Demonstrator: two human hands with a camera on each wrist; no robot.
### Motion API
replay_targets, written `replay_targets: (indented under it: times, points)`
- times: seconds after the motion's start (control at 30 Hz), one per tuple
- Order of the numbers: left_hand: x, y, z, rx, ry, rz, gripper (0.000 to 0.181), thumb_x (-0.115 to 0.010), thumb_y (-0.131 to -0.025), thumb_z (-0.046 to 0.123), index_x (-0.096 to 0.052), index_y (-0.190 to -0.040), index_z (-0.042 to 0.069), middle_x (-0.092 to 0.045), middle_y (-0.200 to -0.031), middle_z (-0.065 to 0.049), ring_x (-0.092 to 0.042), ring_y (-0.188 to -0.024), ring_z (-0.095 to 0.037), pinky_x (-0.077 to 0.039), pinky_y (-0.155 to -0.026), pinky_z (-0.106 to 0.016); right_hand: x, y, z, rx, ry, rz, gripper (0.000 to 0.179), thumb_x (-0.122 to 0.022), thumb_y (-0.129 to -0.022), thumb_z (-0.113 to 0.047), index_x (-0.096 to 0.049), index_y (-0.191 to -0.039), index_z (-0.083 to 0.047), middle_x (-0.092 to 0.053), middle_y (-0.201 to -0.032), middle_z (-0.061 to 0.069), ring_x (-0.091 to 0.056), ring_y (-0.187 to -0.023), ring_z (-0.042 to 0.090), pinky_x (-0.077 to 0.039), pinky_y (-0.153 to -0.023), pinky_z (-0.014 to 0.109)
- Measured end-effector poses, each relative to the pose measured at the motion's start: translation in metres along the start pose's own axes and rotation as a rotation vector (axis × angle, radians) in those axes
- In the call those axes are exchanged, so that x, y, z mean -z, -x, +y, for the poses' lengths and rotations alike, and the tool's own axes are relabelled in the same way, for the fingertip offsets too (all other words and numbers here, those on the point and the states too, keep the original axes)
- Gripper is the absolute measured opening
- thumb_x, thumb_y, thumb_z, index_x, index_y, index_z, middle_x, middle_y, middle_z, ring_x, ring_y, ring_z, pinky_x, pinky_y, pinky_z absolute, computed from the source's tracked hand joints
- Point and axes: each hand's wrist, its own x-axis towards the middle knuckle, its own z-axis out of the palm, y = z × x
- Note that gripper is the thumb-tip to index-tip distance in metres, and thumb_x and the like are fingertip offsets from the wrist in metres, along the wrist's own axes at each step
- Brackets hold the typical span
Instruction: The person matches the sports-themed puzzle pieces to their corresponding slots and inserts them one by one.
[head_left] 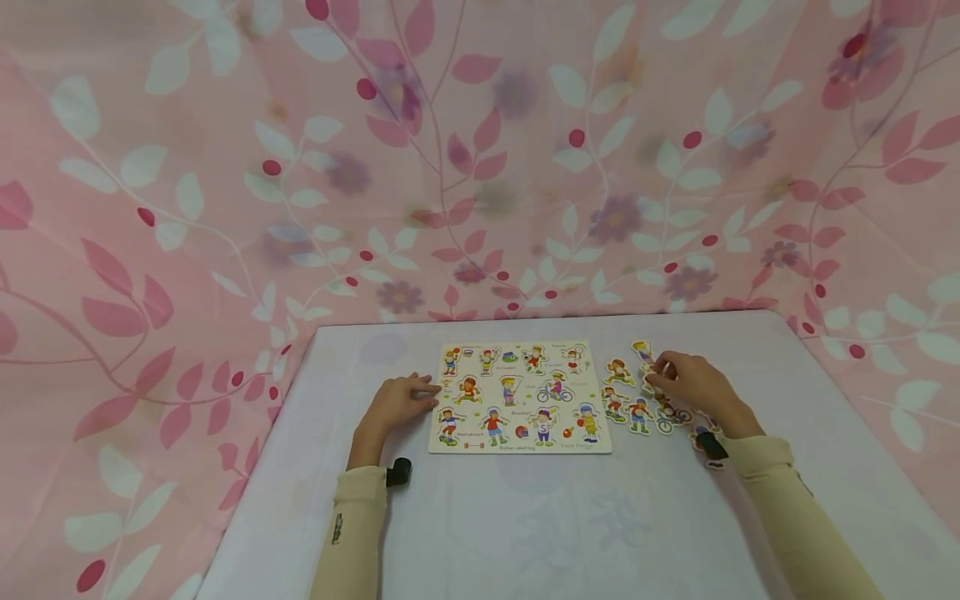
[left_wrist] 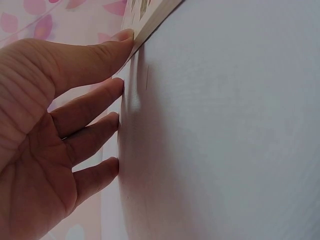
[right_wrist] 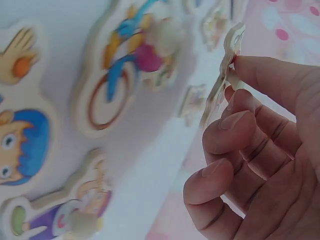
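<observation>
A flat wooden puzzle board (head_left: 486, 410) with printed sports figures lies on the white-covered table. At its left edge is my left hand (head_left: 397, 404). The thumb touches the board's side in the left wrist view, and the other fingertips rest on the cloth, slightly spread. To the right of the board, my right hand (head_left: 697, 385) pinches a thin wooden puzzle piece (right_wrist: 223, 75) between thumb and fingers. That piece is tilted on edge above the table, so its picture is mostly hidden. Loose puzzle pieces lie beneath and beside this hand, among them a cyclist (right_wrist: 122, 65).
Several other loose pieces, including a blue-helmeted figure (head_left: 640, 415) and a runner (head_left: 618, 372), are scattered close to the board's right side. A pink floral curtain (head_left: 480, 167) hangs behind the table (head_left: 525, 525) and along its sides.
</observation>
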Motion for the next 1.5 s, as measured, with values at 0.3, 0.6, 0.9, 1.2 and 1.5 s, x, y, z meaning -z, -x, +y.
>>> replay_targets:
  times: [0.3, 0.6, 0.9, 1.2, 1.5]
  points:
    - [-0.002, -0.001, -0.003, 0.002, 0.000, 0.001, 0.029, -0.077, -0.087, 0.027, -0.077, -0.114, 0.017, -0.061, -0.133, -0.005, -0.042, -0.137, -0.034, -0.028, -0.113, -0.054, 0.006, -0.002, -0.022, 0.058, -0.001, 0.058, 0.020, -0.067, -0.095, -0.032, -0.065, -0.099, -0.012, -0.057, -0.077, -0.001, -0.048, -0.060, 0.016, -0.038, -0.051, 0.032]
    - [-0.002, 0.000, 0.000, 0.008, 0.008, 0.003, 0.028, -0.078, -0.086, 0.025, -0.077, -0.113, 0.017, -0.062, -0.133, -0.005, -0.041, -0.137, -0.033, -0.028, -0.113, -0.052, 0.009, -0.014, -0.046, 0.101, -0.016, 0.064, 0.020, -0.068, -0.094, -0.030, -0.065, -0.099, -0.010, -0.058, -0.076, -0.001, -0.048, -0.060, 0.016, -0.039, -0.052, 0.032]
    - [-0.001, -0.001, -0.001, -0.002, 0.007, 0.009, 0.028, -0.078, -0.086, 0.024, -0.077, -0.113, 0.016, -0.062, -0.132, -0.006, -0.041, -0.137, -0.034, -0.028, -0.113, -0.053, -0.001, -0.039, -0.064, 0.154, -0.034, 0.043, 0.020, -0.068, -0.094, -0.027, -0.064, -0.100, -0.009, -0.058, -0.074, -0.001, -0.048, -0.055, 0.015, -0.039, -0.049, 0.031]
    - [-0.003, -0.001, -0.001, 0.000, 0.012, 0.006, 0.028, -0.077, -0.086, 0.025, -0.077, -0.113, 0.017, -0.062, -0.132, -0.007, -0.042, -0.137, -0.034, -0.027, -0.114, -0.053, -0.018, -0.068, -0.076, 0.132, -0.011, -0.050, 0.018, -0.069, -0.094, -0.028, -0.064, -0.099, -0.011, -0.056, -0.074, 0.000, -0.048, -0.057, 0.016, -0.039, -0.050, 0.031]
    - [-0.001, 0.001, 0.000, -0.013, 0.004, 0.018, 0.028, -0.078, -0.086, 0.023, -0.077, -0.112, 0.015, -0.063, -0.131, -0.009, -0.043, -0.136, -0.035, -0.029, -0.113, -0.053, -0.030, -0.085, -0.079, 0.109, -0.027, -0.135, 0.018, -0.067, -0.095, -0.027, -0.063, -0.100, -0.011, -0.058, -0.075, 0.001, -0.051, -0.059, 0.017, -0.042, -0.052, 0.032]
